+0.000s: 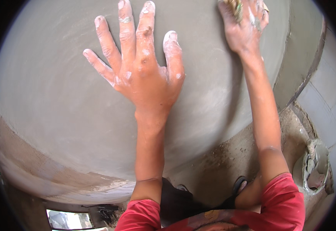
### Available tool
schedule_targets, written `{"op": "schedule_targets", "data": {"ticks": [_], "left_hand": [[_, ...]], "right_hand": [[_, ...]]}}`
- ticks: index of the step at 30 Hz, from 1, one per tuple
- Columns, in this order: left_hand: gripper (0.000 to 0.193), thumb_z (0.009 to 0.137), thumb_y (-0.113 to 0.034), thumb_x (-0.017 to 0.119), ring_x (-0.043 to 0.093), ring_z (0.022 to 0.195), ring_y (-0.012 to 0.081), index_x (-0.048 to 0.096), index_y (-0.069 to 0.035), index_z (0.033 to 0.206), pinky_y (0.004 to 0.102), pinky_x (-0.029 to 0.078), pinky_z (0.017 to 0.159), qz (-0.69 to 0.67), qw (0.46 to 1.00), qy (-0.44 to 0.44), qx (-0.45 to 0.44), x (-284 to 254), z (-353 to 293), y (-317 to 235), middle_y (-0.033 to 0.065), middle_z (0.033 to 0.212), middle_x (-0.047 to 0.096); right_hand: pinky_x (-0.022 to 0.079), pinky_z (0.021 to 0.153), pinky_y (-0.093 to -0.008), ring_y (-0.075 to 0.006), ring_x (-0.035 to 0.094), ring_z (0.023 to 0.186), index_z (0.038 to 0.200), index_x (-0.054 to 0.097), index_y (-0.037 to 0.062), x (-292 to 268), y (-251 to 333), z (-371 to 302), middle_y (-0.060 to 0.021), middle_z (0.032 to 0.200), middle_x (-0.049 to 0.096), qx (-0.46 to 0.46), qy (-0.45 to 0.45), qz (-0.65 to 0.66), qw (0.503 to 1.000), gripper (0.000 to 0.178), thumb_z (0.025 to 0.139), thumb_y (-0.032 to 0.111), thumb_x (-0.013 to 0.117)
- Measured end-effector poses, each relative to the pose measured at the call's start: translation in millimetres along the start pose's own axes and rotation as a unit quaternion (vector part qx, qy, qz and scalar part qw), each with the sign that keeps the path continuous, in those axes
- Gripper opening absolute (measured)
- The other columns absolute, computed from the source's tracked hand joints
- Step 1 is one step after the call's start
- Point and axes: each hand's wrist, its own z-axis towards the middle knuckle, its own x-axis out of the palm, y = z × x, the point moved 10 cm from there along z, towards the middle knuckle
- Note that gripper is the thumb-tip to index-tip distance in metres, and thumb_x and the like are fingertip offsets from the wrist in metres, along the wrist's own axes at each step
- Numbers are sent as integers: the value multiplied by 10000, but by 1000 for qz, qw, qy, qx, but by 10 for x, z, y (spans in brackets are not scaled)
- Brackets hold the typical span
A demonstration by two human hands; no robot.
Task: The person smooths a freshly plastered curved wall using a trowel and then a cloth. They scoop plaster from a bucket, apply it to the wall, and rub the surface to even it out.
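My left hand point(146, 65) lies flat against a smooth, wet-looking grey plaster surface point(60, 81), its fingers spread wide. White and grey smears cover its fingers and knuckles. At the upper right, my right hand point(247, 25) is over the same surface, curled round a rough yellowish thing point(235, 10). Part of that thing shows between the thumb and fingers, and a pale edge sticks out at the far side. The top edge of the view cuts off the fingertips, so its kind cannot be made out.
A pail point(327, 161) with grey material and a rag-like piece stands at the lower right. Light tiles point(326, 92) lie beyond a raised grey edge point(301, 50). Dirt and crumbs cover the floor point(214, 165) by my sandalled foot. A brown unsmoothed band point(33, 158) runs along the surface's lower left.
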Motion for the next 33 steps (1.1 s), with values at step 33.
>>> {"op": "schedule_targets", "data": {"ticks": [33], "left_hand": [[572, 857, -260, 690, 326, 1560, 420, 678, -140, 1416, 683, 99, 1270, 78, 991, 108, -19, 50, 22, -99, 127, 1578, 542]], "right_hand": [[84, 1262, -600, -470, 211, 1584, 1671, 329, 171, 30, -400, -395, -219, 1726, 265, 20, 28, 9, 999, 742, 1037, 398, 640]]}}
